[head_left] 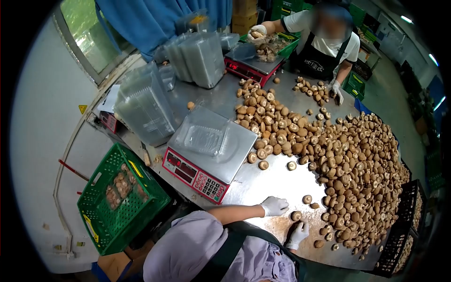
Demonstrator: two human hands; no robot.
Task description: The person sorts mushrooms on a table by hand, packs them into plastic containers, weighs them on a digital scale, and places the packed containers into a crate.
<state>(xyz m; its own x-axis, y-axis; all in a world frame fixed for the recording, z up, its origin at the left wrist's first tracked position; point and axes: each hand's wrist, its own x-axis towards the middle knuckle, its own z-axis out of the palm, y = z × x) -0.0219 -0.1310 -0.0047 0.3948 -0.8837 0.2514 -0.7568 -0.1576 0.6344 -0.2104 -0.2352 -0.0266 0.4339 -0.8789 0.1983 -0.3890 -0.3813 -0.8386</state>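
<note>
My left hand point(275, 207), in a white glove, is over the bare metal near the table's front edge. Its fingers look curled in, and whatever they may hold is hidden. My right hand point(298, 235), also gloved, is at the edge of the mushroom pile with its fingers partly apart and no object visible in them. Just beyond its fingertips lies a single shiitake mushroom point(296, 215). Two more loose ones, a mushroom point(307, 199) and a smaller mushroom point(314, 205), lie farther out. The big shiitake pile point(357, 164) spreads to the right.
A clear plastic tray point(202, 136) sits on the red scale point(192, 176) at my left. Stacked clear trays point(145, 105) stand behind it. A green crate point(131, 216) holds packed mushrooms. Across the table, a co-worker point(324, 47) handles mushrooms beside another scale point(249, 70). Black crates point(394, 251) stand at right.
</note>
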